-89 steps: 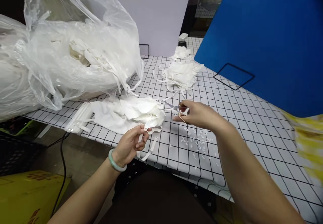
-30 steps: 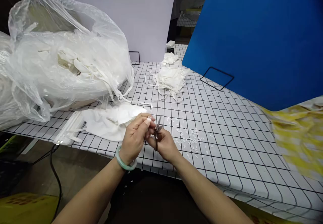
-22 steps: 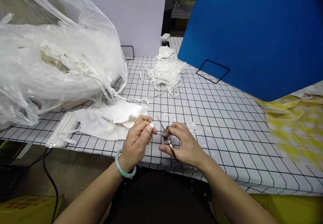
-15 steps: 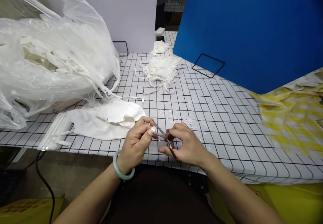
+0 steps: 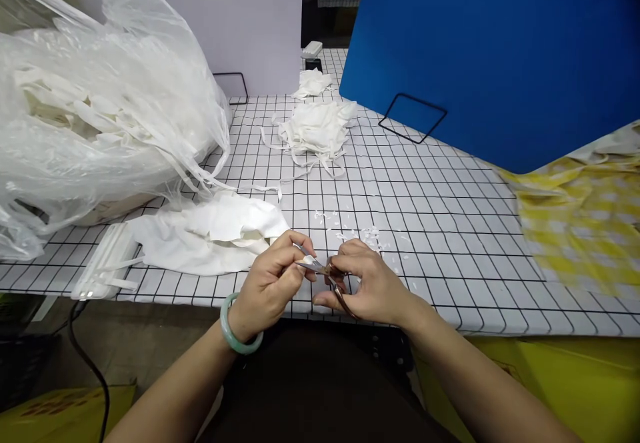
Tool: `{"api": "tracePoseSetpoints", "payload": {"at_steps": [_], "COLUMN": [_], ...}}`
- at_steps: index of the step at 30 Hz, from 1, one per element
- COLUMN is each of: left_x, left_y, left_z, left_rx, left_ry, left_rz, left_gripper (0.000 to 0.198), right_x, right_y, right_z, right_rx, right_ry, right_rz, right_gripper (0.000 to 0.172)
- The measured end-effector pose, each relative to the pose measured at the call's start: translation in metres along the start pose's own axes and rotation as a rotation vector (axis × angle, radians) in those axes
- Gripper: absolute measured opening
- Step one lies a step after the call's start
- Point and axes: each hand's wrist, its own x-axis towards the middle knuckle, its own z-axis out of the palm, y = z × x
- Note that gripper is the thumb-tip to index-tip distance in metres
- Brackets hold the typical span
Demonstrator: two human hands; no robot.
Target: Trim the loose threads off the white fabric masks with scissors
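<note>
Illumination is even across the tabletop and dim beneath it. Specular highlights mark the plastic bag. The upper-right corner is vignetted; fine detail is soft.

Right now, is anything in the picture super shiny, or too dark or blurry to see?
In the head view, the clear plastic bag shows bright, shiny streaks; in the head view, the gap between the pale lilac board and the blue board is too dim to make out well; in the head view, the scissors and the right hand look fairly sharp.
</note>
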Motion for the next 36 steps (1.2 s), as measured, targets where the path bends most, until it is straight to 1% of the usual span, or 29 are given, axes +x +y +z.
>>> {"api": "tracePoseSetpoints", "payload": {"at_steps": [5,12,16,21,25,30,33,36], "left_x": [0.0,0.0,0.003,0.012,0.024,0.033,0.035,0.034], "left_y": [-0.001,-0.003,-0.004,-0.005,-0.012,-0.021,-0.024,-0.025], "left_z": [0.0,0.002,0.004,0.013,0.026,0.038,0.04,0.037], "left_rx": [0.012,0.045,0.07,0.087,0.089,0.074,0.08,0.079], "left_ry": [-0.013,-0.028,-0.048,-0.115,-0.19,-0.249,-0.256,-0.245], "left_rz": [0.009,0.011,0.017,-0.019,-0.019,-0.063,-0.096,-0.098], "left_gripper": [0.031,0.031,0.032,0.032,0.031,0.031,0.033,0.035], "right_x": [-0.001,-0.005,-0.011,-0.026,-0.044,-0.063,-0.067,-0.066], "right_y": [0.001,0.004,0.006,0.015,0.024,0.031,0.032,0.031], "right_z": [0.0,0.003,0.003,0.004,0.008,0.019,0.023,0.021], "right_rx": [0.014,0.01,-0.008,-0.068,-0.103,-0.065,-0.008,0.117], "right_ry": [-0.001,0.034,0.033,0.116,0.201,0.289,0.321,0.301], "right_rz": [0.007,0.012,0.044,0.098,0.182,0.366,0.425,0.494], "right_gripper": [0.054,0.058,0.058,0.057,0.059,0.059,0.058,0.052]}}
